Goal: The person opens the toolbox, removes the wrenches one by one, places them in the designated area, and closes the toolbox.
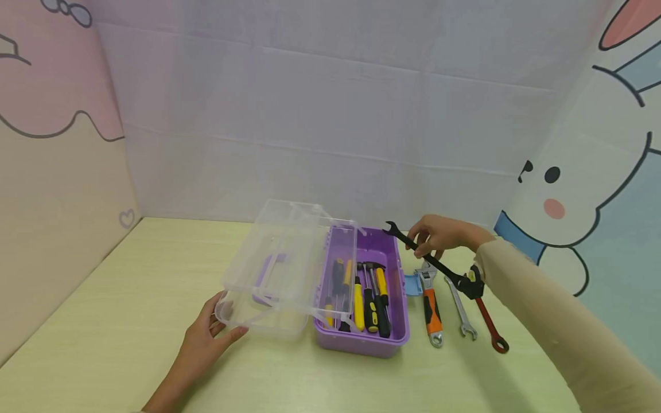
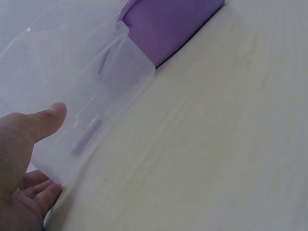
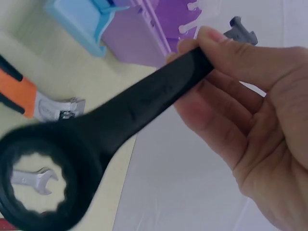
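Observation:
My right hand [image 1: 439, 234] grips a black combination wrench [image 1: 440, 266] by its shank, held up over the right side of the toolbox. In the right wrist view the thumb and fingers pinch the shank, with the ring end toward the camera. On the left, my left hand [image 1: 206, 331] holds the near corner of a clear plastic lid [image 1: 294, 312], thumb on top and fingers beneath the edge. That lid is swung open to the left of a purple toolbox [image 1: 356, 346] and partly overlaps it. Inside lie a hammer [image 1: 379, 298], a yellow-handled tool [image 1: 358, 304] and several screwdrivers.
Right of the box lie an adjustable wrench [image 1: 431, 312] with an orange and black handle, a silver wrench [image 1: 461, 310] and a dark red wrench [image 1: 490, 327]. A blue latch [image 1: 413, 285] sticks out from the box's right side. A white cloth wall [image 1: 330, 115] stands behind the table.

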